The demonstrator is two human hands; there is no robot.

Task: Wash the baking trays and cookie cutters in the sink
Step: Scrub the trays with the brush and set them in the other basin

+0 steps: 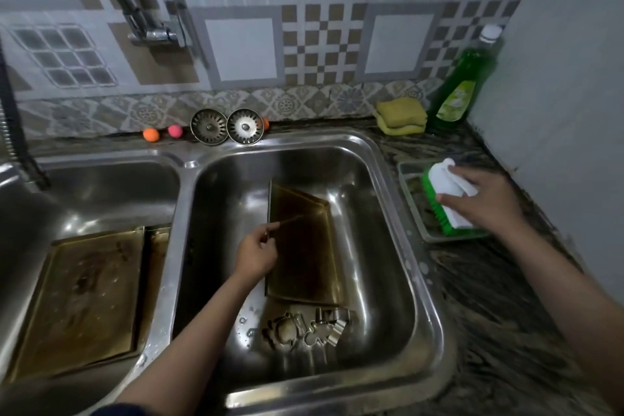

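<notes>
With the left hand [256, 252] pinching the tilted brown metal baking tray [302, 246] in the steel sink [418, 267], the right hand [479, 199] clasps the green-bristled white scrub brush [445, 199], so scrubbing likely comes next.

green bottle [464, 78], label seemingly unreadable
</notes>
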